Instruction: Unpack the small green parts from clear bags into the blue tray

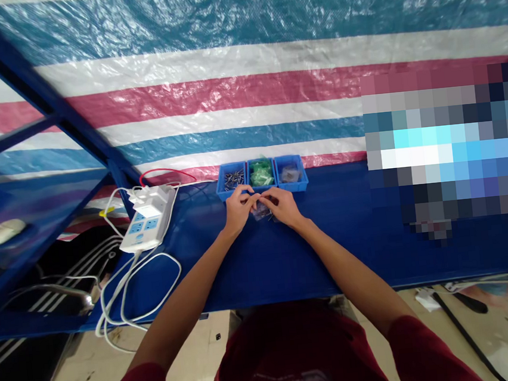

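My left hand point(239, 210) and my right hand point(283, 205) meet just in front of the bins, fingers pinched closed at the top of a small clear plastic bag point(261, 212). Something small and dark shows in or beside the bag under my right fingers, too small to name. Behind my left hand stands a blue bin of loose screws point(234, 179). The middle blue bin holds green plastic packets point(261, 173), and the right one holds clear plastic bags point(290, 174).
On the left of the blue table point(270, 267) lies a white power strip point(143, 230) with chargers plugged in. Its looped white cable point(112, 300) hangs over the front edge. A striped plastic sheet point(227, 94) rises behind. The right side is pixelated.
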`<state>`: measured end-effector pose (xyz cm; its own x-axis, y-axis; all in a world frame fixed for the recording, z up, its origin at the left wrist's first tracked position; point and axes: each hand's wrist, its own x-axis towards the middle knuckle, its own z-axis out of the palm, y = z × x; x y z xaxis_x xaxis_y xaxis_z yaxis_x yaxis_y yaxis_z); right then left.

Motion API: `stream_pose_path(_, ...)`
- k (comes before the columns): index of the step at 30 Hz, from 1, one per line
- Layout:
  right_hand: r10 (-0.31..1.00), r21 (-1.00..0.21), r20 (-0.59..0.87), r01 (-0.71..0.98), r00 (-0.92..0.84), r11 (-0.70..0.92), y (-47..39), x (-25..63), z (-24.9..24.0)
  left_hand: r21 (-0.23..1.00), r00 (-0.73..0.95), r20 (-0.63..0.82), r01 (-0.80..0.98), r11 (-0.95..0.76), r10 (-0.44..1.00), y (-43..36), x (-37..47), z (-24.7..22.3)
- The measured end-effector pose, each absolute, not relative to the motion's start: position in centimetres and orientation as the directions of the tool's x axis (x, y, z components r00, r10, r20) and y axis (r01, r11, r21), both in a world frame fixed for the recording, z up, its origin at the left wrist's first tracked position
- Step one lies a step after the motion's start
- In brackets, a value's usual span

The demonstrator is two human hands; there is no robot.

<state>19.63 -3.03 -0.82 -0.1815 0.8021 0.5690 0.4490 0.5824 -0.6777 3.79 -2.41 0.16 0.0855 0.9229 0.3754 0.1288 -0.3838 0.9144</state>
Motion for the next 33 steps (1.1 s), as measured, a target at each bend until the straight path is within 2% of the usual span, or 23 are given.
stream_pose_path(5,0.796,-0.686,0.595,0.445,-0.111,0.575,-2.9,19.9,-0.6,0.916,0.079,0.384,0.091,-0.391,0.92,-1.9,3.7,-0.1)
stream_pose_path(14,0.829,-0.695,0.546,0.489,-0.12,0.528,-2.7,19.8,-0.7,0.867,0.069,0.449,0.205,-0.453,0.891,-2.1,3.8,-0.2)
stream_pose_path(19,0.833,-0.696,0.551,0.517,-0.06,0.498,-2.9,20.0,-0.5,0.89,0.073,0.447,0.059,-0.452,0.891,-2.2,3.9,0.1)
stream_pose_path(21,0.824,-0.698,0.567,0.516,-0.027,0.497,-3.0,20.0,-0.4,0.875,0.078,0.467,0.104,-0.473,0.881,-2.1,3.8,0.2)
stream_pose_path(25,0.81,-0.698,0.587,0.499,-0.013,0.514,-3.1,20.1,-0.2,0.765,0.126,0.551,0.319,-0.56,0.825,-2.0,3.5,0.3)
stream_pose_path(29,0.806,-0.699,0.591,0.49,-0.015,0.522,-3.1,20.1,-0.1,0.602,0.159,0.676,0.443,-0.664,0.719,-2.3,3.4,0.5)
stream_pose_path(33,0.807,-0.705,0.59,0.484,-0.003,0.518,-3.2,20.0,0.0,0.465,-0.068,0.846,0.578,-0.67,0.528,-1.9,2.4,1.3)
